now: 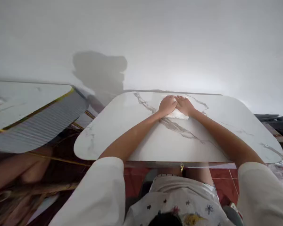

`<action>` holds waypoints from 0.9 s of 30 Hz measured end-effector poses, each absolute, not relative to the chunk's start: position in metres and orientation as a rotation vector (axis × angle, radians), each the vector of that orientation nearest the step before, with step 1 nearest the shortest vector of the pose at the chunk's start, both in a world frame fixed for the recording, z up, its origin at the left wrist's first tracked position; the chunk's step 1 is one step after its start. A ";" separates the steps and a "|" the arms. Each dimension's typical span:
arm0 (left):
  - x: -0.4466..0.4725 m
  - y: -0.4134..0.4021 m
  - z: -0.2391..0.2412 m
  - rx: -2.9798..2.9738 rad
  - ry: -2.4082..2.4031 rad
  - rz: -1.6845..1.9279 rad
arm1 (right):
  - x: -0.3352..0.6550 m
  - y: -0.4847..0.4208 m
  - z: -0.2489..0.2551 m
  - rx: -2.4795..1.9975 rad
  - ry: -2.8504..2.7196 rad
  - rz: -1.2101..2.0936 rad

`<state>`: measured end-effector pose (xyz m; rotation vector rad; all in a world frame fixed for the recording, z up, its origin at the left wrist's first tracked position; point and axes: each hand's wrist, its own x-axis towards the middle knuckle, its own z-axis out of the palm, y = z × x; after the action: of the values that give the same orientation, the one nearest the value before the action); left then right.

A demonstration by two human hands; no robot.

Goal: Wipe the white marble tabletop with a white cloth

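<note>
A white folded cloth (178, 115) lies near the far edge of the white marble-patterned table (141, 142). My left hand (168, 105) rests flat on the cloth's left part, fingers stretched forward over it. From the right, my right hand (184, 105) presses down on the same cloth, also laid out flat. Both hands touch each other at the thumbs and inner fingers. The cloth shows mostly below and between the hands; the rest of it is hidden under the palms.
A pale wall (169, 47) rises behind the table, with a shadow on its left. At left stands another marble-topped piece (30, 100) with gold trim and a ribbed side. Dark objects (277, 125) sit beyond the table's right end. Red floor tiles (223, 182) show below.
</note>
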<state>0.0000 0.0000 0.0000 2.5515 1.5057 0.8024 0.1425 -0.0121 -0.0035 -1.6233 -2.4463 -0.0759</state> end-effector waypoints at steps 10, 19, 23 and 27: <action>0.010 0.096 -0.002 2.464 1.553 0.733 | 0.143 0.069 0.004 -1.725 -2.240 -0.013; 0.013 0.107 -0.003 2.432 1.669 0.716 | 0.143 0.081 0.001 -1.745 -2.249 -0.040; 0.011 0.095 -0.005 2.489 1.584 0.780 | 0.143 0.071 -0.005 -1.670 -2.250 -0.108; 0.007 0.071 -0.006 2.582 1.501 0.822 | 0.143 0.046 -0.006 -1.650 -2.269 -0.085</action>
<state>0.0073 0.0707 -0.0062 2.5818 1.5013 0.8218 0.1427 0.0459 -0.0062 -1.6504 -2.2693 -0.0847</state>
